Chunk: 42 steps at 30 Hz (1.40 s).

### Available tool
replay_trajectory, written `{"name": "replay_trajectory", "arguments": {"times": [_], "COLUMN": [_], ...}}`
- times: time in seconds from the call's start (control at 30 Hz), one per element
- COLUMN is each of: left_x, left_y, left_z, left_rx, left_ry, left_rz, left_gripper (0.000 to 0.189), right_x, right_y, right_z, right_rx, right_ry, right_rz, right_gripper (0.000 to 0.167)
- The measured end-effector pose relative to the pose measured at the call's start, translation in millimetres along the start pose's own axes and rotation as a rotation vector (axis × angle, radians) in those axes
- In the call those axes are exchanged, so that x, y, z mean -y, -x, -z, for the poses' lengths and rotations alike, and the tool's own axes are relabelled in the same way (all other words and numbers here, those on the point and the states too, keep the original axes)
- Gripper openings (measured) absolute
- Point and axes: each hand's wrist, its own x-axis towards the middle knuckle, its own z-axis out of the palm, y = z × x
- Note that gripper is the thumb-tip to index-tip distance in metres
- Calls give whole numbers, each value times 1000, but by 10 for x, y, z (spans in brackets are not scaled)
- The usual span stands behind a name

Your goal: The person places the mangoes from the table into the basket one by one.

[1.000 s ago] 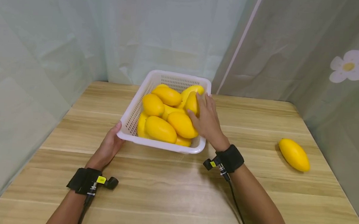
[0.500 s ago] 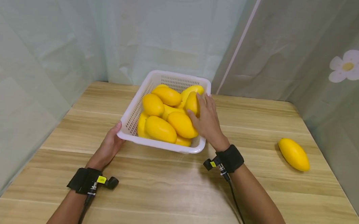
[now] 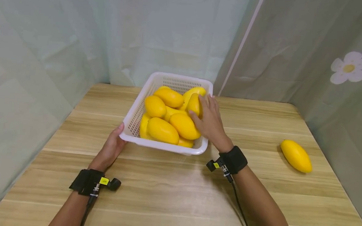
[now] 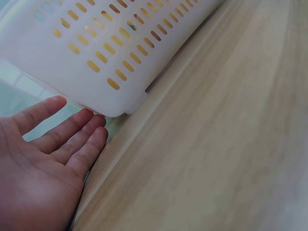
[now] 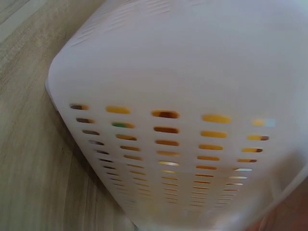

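A white perforated plastic basket [image 3: 134, 115] stands on the table, filled with several yellow mangoes [image 3: 163, 130]. My left hand [image 3: 113, 145] touches the basket's near left corner. In the left wrist view its fingers [image 4: 72, 137] are fairly straight, with their tips against the rim. Over the basket's right rim rests my right hand [image 3: 210, 121]. Its thumb and index finger touch a mango [image 3: 194, 104] inside, and the other fingers lie along the rim, their tips partly hidden. The right wrist view is filled mostly by the basket's slotted outer wall [image 5: 183, 77].
One loose mango [image 3: 296, 156] lies on the right side of the wooden table [image 3: 170, 194]. Pale curtains [image 3: 179, 34] hang behind and on both sides, one with a flower print [image 3: 352, 67]. A black camera strap with a cable [image 3: 233, 160] is on each wrist.
Both hands, the basket and the mangoes keep their places. Only a very slight shift of the whole head view shows.
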Motion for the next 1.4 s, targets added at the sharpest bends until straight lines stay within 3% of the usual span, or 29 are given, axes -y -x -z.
{"name": "replay_trajectory", "arguments": {"times": [0.7,1.07,1.4], "left_x": [70,107,108], "left_y": [-90,-132,-136], "left_z": [47,79,84], "left_rx": [-2,25,26], "left_ry": [1,4,8], "left_rz": [6,-37,-34], "left_gripper": [54,52,53], "right_x": [-113,-190,-271], "right_y": [58,49,50], "right_z": [119,234,381], "right_rx": [-41,-67,-83], "right_ry": [-9,-33,-53], "right_rz": [-26,-33,-103], "right_gripper": [63,64,64]}}
